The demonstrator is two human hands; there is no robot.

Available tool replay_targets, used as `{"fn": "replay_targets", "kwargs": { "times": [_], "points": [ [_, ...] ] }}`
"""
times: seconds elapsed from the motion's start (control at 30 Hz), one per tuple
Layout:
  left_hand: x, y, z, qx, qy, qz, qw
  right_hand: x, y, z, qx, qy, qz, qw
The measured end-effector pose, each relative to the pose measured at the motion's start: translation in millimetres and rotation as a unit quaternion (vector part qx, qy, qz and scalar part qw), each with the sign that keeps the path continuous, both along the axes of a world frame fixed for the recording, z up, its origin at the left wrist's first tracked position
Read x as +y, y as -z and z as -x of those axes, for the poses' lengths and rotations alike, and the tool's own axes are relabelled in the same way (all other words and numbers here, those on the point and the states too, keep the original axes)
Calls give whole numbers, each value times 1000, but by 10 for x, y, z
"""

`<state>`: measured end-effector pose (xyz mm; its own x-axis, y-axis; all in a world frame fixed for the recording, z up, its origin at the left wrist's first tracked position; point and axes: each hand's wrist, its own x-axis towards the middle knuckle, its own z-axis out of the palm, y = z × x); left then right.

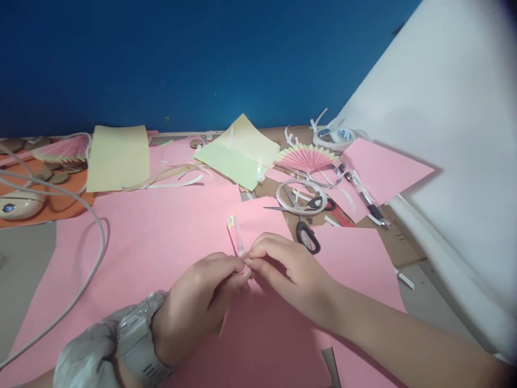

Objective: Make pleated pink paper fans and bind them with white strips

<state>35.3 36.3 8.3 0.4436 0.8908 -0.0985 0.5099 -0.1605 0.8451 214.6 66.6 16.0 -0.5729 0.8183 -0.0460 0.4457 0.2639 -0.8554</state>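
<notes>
Between my two hands is a narrow pleated strip of folded paper [233,234], pink with a yellow-green tip. It points away from me over the pink sheets [161,231]. My left hand [205,285] pinches its lower end between thumb and finger. From the other side, my right hand [283,264] presses thumb and fingertip together at the same spot. A pale strip runs along the folded paper near the fingers; what exactly the right fingertips grip is too small to make out. Scissors with black handles [307,237] lie just beyond my right hand.
An opened pink paper fan [309,158], a tape roll [335,137] and a white ring [278,195] lie at the back right, near a pen [365,196]. Yellow sheets [118,156] lie behind. A grey cable [99,253] curves along the left. A white panel [456,134] slopes at the right.
</notes>
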Motion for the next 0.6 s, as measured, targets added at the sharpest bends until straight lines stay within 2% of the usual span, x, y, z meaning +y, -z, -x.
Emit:
{"fn": "replay_targets", "kwargs": {
  "times": [0.13,0.3,0.6],
  "points": [
    [-6,-15,2,-6,-7,12,1000,5,-29,12,-2,14,45,999],
    [-19,-31,4,0,-8,27,1000,15,-35,3,12,18,42,999],
    [-3,-42,-2,6,-6,45,999,8,14,-50,10,23,-60,998]
  ]
}}
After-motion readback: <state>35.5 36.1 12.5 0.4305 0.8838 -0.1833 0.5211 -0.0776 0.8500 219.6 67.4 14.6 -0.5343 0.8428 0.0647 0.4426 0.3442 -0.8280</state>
